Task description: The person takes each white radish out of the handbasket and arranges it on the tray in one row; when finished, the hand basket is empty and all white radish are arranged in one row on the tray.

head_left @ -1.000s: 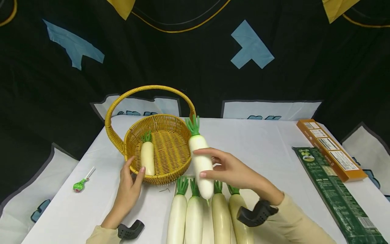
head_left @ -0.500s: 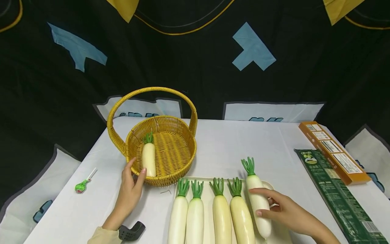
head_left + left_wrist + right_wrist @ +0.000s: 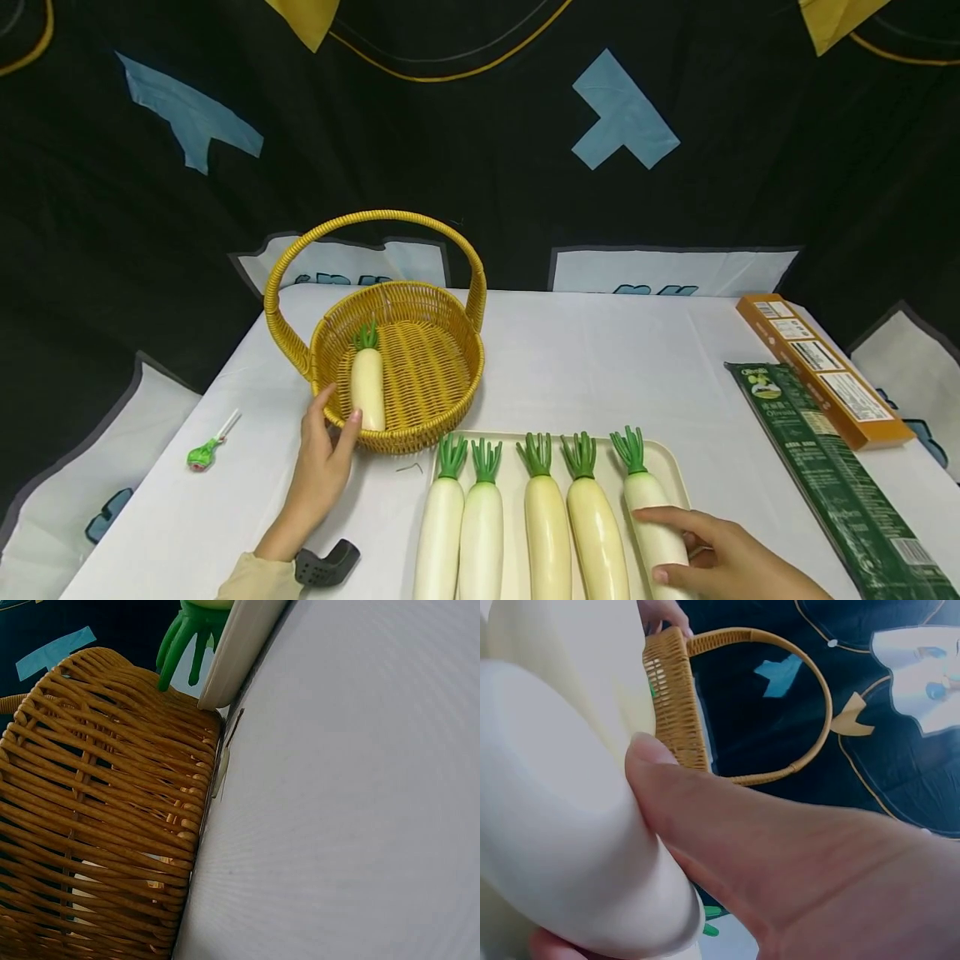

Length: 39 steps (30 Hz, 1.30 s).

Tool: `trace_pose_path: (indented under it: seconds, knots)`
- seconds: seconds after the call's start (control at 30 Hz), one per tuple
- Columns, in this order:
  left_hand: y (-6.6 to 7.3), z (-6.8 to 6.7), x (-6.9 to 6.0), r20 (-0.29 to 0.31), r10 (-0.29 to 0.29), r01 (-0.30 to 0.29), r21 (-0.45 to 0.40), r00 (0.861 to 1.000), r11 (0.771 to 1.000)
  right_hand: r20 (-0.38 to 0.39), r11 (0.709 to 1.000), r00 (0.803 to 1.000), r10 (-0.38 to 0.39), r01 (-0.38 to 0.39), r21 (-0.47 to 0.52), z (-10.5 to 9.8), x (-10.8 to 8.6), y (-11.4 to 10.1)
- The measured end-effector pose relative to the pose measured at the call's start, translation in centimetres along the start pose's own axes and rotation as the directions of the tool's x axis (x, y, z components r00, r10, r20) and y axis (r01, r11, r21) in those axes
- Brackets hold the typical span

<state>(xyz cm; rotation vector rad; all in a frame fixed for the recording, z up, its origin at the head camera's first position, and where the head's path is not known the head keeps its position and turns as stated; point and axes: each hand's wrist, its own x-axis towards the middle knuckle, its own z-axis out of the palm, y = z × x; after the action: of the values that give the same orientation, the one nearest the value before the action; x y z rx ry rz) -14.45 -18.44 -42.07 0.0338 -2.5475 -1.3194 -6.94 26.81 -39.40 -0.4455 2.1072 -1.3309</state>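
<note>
My right hand (image 3: 723, 554) holds a white radish (image 3: 652, 508) with green stalks, which lies at the right end of a cream tray (image 3: 512, 467). In the right wrist view the thumb (image 3: 712, 802) presses against the pale side of the radish (image 3: 562, 810). Several other white radishes (image 3: 547, 533) lie side by side on the tray, stalks pointing away from me. With my left hand (image 3: 318, 471) I grip the near left rim of a yellow wicker basket (image 3: 446, 421). Inside the basket, at its left, lies one smaller radish (image 3: 367, 387). The left wrist view shows only the basket's woven wall (image 3: 97, 802).
A lollipop (image 3: 202, 454) in a green wrapper lies on the white tablecloth at the left. On the right are a long green packet (image 3: 832, 483) and an orange box (image 3: 825, 367). The basket's tall handle (image 3: 375, 217) arches up behind the tray.
My right hand has carried the radish from beside the basket rightward and down onto the tray's right end. The left hand has stayed on the basket rim.
</note>
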Motion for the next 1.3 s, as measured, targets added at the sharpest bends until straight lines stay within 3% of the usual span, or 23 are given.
trace_pose_path:
  seconds: [0.17, 0.4, 0.5, 0.57, 0.73, 1.0, 1.13, 1.3]
  knots:
    - [-0.1, 0.1, 0.0, 0.001, 0.003, -0.003, -0.010, 1.000, 1.000, 0.029, 0.997, 0.997, -0.070, 0.069, 0.032, 0.4, 0.5, 0.2]
    - [0.0, 0.0, 0.0, 0.009, 0.000, 0.001, -0.020, 1.000, 1.000, -0.020, 0.983, 0.991, -0.131, 0.127, -0.131, 0.7, 0.8, 0.6]
    - [0.0, 0.0, 0.0, 0.012, -0.004, 0.004, -0.014, 1.000, 1.000, -0.025, 0.981, 0.990, -0.140, 0.136, -0.138, 0.9, 0.9, 0.6]
    - [0.0, 0.0, 0.0, 0.013, -0.006, 0.006, -0.011, 1.000, 1.000, -0.054, 0.980, 0.990, -0.132, 0.123, -0.155, 1.1, 0.9, 0.5]
    - [0.1, -0.1, 0.0, 0.021, -0.011, 0.011, -0.010, 1.000, 1.000, -0.166, 0.979, 0.985, -0.043, 0.008, -0.204, 1.5, 0.9, -0.4]
    - [0.1, -0.1, 0.0, 0.018, -0.012, 0.012, -0.008, 1.000, 1.000, -0.202, 0.970, 0.977, -0.074, 0.023, -0.243, 1.8, 1.2, -0.4]
    - [0.1, -0.1, 0.0, 0.019, -0.011, 0.011, -0.006, 1.000, 1.000, -0.238, 0.971, 0.971, 0.005, -0.061, -0.230, 1.9, 1.1, -0.9]
    - [0.0, 0.0, 0.0, 0.015, -0.007, 0.007, -0.007, 1.000, 1.000, -0.306, 0.958, 0.952, 0.025, -0.110, -0.263, 1.8, 1.1, -1.6]
